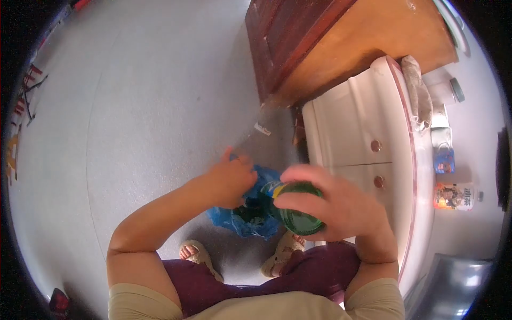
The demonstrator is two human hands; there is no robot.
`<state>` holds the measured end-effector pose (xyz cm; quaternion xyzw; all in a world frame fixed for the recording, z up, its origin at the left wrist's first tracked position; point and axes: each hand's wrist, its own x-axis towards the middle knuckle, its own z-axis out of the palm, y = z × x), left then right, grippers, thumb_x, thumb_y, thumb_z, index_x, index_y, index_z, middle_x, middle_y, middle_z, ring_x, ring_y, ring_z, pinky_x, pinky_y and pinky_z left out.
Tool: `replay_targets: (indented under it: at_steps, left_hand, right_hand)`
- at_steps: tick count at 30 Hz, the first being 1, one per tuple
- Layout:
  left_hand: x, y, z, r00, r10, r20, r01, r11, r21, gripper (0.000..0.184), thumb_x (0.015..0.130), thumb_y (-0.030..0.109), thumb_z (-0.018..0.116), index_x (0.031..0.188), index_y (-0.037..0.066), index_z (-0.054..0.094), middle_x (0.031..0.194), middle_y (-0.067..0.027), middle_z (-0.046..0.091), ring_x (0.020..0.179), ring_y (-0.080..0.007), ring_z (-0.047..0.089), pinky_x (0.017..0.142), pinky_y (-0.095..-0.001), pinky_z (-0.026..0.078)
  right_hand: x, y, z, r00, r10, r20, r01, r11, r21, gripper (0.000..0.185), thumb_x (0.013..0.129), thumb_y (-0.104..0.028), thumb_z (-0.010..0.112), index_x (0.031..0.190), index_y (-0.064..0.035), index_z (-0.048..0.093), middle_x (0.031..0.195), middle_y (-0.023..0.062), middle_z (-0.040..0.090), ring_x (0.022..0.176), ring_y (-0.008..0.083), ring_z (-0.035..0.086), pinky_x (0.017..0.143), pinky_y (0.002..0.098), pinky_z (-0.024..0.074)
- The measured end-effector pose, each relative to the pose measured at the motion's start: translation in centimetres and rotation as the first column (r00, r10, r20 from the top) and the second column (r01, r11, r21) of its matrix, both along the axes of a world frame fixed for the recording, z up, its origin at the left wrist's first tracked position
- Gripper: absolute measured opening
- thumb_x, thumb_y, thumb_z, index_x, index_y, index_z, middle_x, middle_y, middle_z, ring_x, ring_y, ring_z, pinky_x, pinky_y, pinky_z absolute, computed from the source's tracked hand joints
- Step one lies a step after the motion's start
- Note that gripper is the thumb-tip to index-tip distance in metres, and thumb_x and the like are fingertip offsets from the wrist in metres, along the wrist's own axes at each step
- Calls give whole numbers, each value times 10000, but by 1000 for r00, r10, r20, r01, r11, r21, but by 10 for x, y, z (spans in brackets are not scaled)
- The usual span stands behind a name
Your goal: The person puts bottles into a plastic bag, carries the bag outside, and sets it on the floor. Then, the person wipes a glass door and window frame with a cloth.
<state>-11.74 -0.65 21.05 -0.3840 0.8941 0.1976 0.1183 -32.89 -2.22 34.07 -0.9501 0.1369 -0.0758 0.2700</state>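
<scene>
My right hand (344, 205) is wrapped round a green glass bottle (303, 226) with a blue and yellow label. The bottle's round base faces up towards me, and its neck end tilts down over a blue plastic bag (220, 217). My left hand (234, 178), slightly blurred, is closed on the bag's upper edge. Dark green shapes lie inside the bag, too dim to make out fully. The bag is on the floor in front of my feet.
A pale cabinet (352, 128) with round knobs stands at my right. Its top holds a jar (445, 92), a cloth (417, 96), a blue can (444, 161) and a printed bottle (453, 196). Beyond is a brown wooden cabinet (362, 53). A small white scrap (262, 128) lies on the floor.
</scene>
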Motion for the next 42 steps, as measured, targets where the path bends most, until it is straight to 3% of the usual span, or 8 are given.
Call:
replay_targets:
  at_steps: [1, 6, 10, 15, 19, 24, 30, 42]
  left_hand:
    - [0, 0, 0, 999, -19, 50, 18, 1000, 18, 622, 684, 314, 717, 1208, 40, 524, 1248, -145, 515, 1266, -341, 379, 1059, -589, 234]
    - [7, -1, -15, 986, -1, -166, -10, 998, -66, 341, 740, 228, 632, 1020, 37, 592, 1023, -120, 611, 1136, -325, 494, 989, -508, 356]
    - [11, -2, -21, 966, -31, -256, 0, 993, -120, 221, 749, 217, 611, 879, 39, 608, 921, -112, 633, 1034, -318, 550, 891, -458, 439]
    - [21, -5, -26, 896, 78, -438, -93, 996, -13, 205, 742, 197, 602, 861, 30, 617, 926, -129, 640, 1033, -331, 570, 843, -437, 480]
    - [22, -10, -25, 915, 93, -392, -81, 996, 48, 241, 737, 187, 594, 918, 32, 632, 990, -131, 646, 1056, -337, 570, 844, -431, 489]
    - [31, -10, -34, 821, 160, -547, -165, 985, 40, 294, 710, 148, 614, 983, 45, 645, 1040, -127, 648, 1081, -309, 570, 881, -420, 484]
    - [38, -14, -48, 722, 178, -669, -163, 983, 86, 333, 675, 70, 635, 1005, 32, 651, 1076, -136, 643, 1104, -302, 563, 913, -406, 474]
    - [37, -16, -59, 356, 382, -853, -246, 919, 308, 265, 608, -32, 622, 866, -5, 675, 962, -142, 684, 974, -303, 644, 844, -382, 524]
  right_hand:
    - [1, 1, 2, 999, -34, -36, 34, 999, -1, 650, 589, -136, 760, 1177, -141, 483, 1131, 133, 493, 1006, 341, 553, 790, 399, 512]
    - [8, 12, 17, 954, -219, -205, 237, 969, 67, 532, 586, -216, 801, 1036, -140, 527, 1081, 127, 531, 931, 354, 571, 750, 389, 484]
    - [18, 6, 18, 958, -195, -213, 214, 974, 72, 477, 616, -238, 783, 998, -139, 514, 1018, 107, 531, 876, 345, 576, 706, 400, 490]
    - [28, 7, 13, 950, -204, -236, 213, 977, 13, 407, 658, -251, 743, 973, -131, 515, 939, 79, 521, 818, 330, 571, 655, 406, 500]
    - [19, 9, 6, 979, -176, -100, 172, 984, -44, 375, 652, -241, 735, 969, -142, 562, 976, 77, 545, 880, 315, 591, 700, 387, 519]
    - [14, 7, 12, 988, -135, 80, 137, 990, -22, 339, 637, -216, 730, 939, -149, 591, 1010, 56, 555, 1006, 294, 580, 756, 359, 534]
    - [35, 6, 8, 997, -65, 43, 68, 996, -65, 314, 567, -100, 762, 835, -136, 602, 998, 52, 582, 931, 305, 620, 692, 347, 552]
    - [60, -12, 13, 976, 169, -138, -174, 984, -31, 256, 576, -173, 676, 815, -142, 592, 962, 8, 573, 928, 242, 595, 688, 328, 534]
